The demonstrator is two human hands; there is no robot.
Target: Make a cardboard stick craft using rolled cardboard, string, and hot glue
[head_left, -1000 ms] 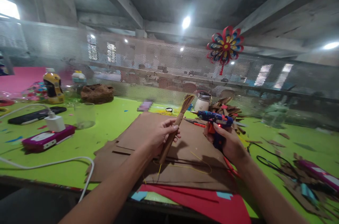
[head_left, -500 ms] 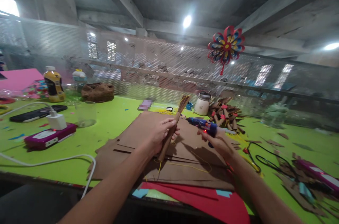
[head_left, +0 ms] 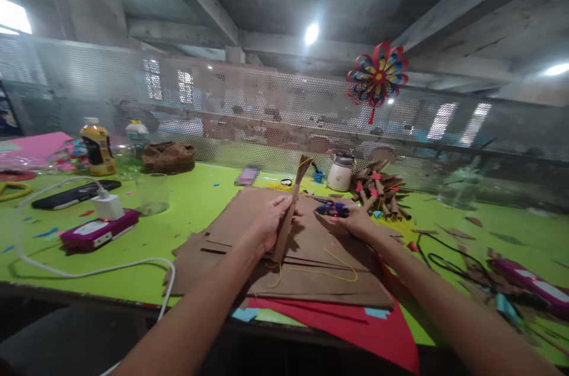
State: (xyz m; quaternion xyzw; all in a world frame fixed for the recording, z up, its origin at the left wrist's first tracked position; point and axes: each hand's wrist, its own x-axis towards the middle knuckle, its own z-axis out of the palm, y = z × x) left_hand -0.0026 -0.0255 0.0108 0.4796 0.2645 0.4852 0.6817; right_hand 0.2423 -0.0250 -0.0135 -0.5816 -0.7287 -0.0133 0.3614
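My left hand (head_left: 272, 222) is closed around a rolled brown paper tube (head_left: 287, 226), held tilted, with a frayed, fringe-like upper end and yellow string at it. In my right hand (head_left: 358, 220) is a dark blue glue gun (head_left: 332, 209) with a small red light; its nozzle points left toward the tube, apart from it. Both hands are over a stack of brown paper sheets (head_left: 231, 216). A loose yellow string (head_left: 338, 275) trails across the sheets, and red paper (head_left: 355, 328) sticks out beneath them.
Behind my right hand are a pile of small paper rolls (head_left: 386, 192) and a white jar (head_left: 341, 173). At left stand a purple power strip (head_left: 100, 230), a clear cup (head_left: 152, 195) and a yellow bottle (head_left: 98, 147). A black cable (head_left: 457, 269) and paper scraps lie at right.
My right hand has lowered the glue gun slightly and turned it, so it looks foreshortened. The paper tube is held a little more upright. The view has shifted slightly.
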